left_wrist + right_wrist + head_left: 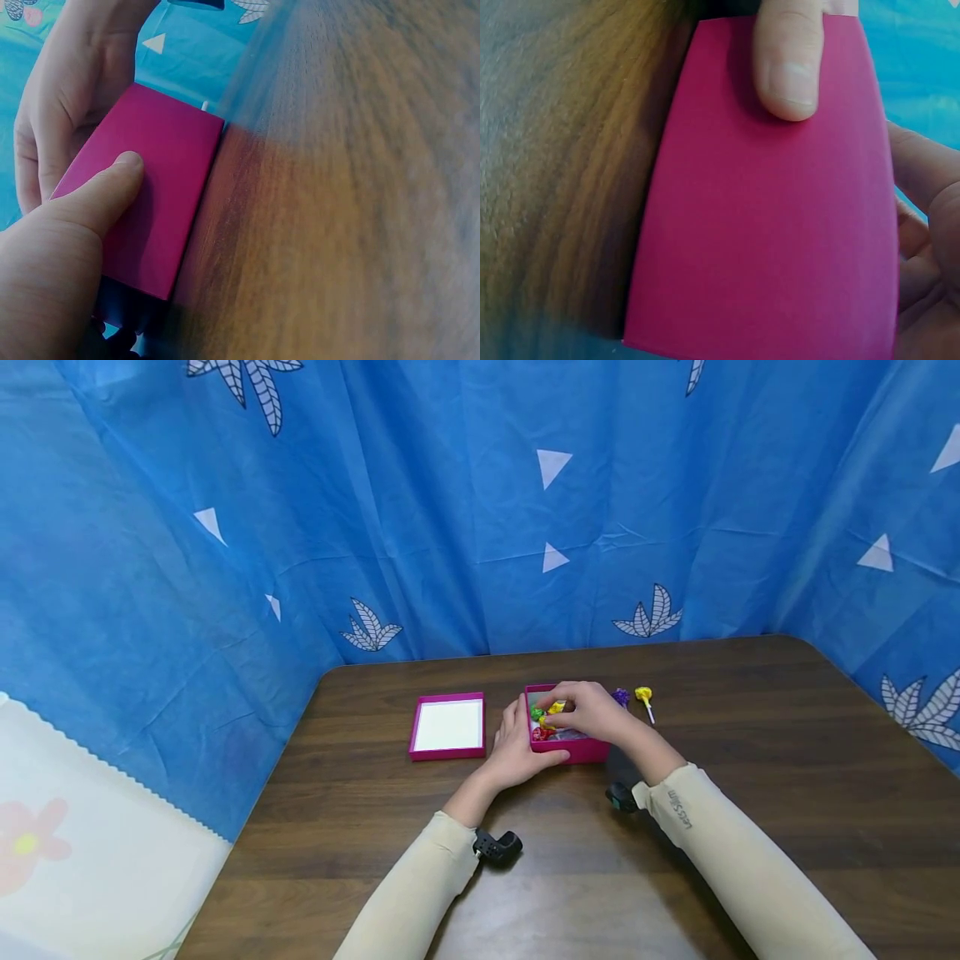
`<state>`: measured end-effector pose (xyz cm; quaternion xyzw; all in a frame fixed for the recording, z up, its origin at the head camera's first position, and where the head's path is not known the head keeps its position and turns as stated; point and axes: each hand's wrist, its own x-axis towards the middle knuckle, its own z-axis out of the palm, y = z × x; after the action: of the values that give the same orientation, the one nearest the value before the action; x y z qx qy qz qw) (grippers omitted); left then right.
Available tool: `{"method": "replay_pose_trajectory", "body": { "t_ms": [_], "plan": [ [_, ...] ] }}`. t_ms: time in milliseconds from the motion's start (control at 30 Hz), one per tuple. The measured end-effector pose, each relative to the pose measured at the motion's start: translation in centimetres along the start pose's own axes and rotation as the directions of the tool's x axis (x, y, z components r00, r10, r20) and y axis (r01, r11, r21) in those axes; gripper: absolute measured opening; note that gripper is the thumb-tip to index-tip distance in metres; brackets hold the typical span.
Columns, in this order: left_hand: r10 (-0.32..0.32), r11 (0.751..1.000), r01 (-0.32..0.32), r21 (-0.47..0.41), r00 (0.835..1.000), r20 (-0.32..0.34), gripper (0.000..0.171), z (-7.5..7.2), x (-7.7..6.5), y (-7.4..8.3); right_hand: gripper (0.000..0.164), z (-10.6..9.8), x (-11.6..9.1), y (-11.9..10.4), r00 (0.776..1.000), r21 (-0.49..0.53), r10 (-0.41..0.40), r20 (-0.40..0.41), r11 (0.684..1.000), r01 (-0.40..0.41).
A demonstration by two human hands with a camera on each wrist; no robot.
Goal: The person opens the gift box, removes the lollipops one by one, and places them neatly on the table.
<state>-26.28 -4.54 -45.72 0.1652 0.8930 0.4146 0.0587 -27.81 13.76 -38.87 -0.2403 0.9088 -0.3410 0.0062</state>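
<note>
A magenta box (587, 752) stands open on the table with its front wall towards me. Inside it lie a green lollipop (537, 713), a red lollipop (541, 734) and yellow ones. My left hand (514, 758) grips the box's near left corner, thumb (112, 191) flat on the front wall and fingers along the left side. Over the open top, my right hand (592, 712) reaches in from the right and pinches a yellow lollipop (557, 707) between thumb and fingers. In the right wrist view the front wall hides most of that hand.
The box's magenta lid (450, 725), white inside up, lies left of the box. A purple lollipop (621, 697) and another yellow lollipop (644, 695) lie on the wooden table (750, 735) to the right. A blue curtain (480, 510) hangs behind the table's far edge.
</note>
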Motion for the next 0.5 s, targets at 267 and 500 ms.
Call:
{"method": "replay_pose_trajectory", "body": {
  "t_ms": [267,500],
  "plan": [
    [0.011,1.0,-0.011,0.004,1.0,-0.004,0.122,-0.1,0.1,0.0,0.029,0.3,0.7,0.2,0.998,-0.066,-0.008,0.067,0.998,0.013],
    [0.013,1.0,-0.013,0.013,1.0,-0.001,0.121,-0.1,0.0,0.0,0.034,0.4,1.3,0.1,0.984,-0.129,0.023,0.176,0.992,0.0]
  ]
}}
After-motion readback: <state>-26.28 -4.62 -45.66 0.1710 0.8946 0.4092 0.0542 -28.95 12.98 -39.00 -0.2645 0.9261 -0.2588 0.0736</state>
